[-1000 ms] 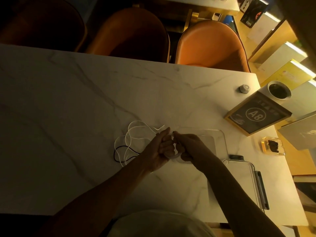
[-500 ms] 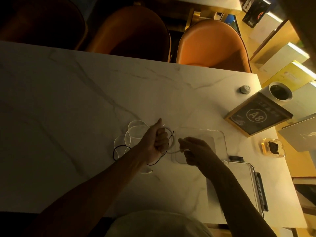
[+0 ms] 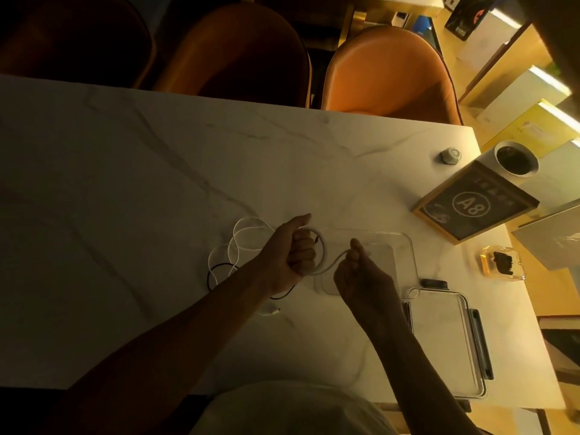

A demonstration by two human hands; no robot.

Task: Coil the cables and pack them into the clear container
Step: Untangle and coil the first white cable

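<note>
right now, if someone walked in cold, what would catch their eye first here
Both hands work mid-table: the left hand grips loops of white cable, and the right hand pinches the strand running from them. Just beyond lies the clear container, open, its lid beside it at the near right. To the far right stands a framed A8 sign, and three orange chairs line the far edge.
</note>
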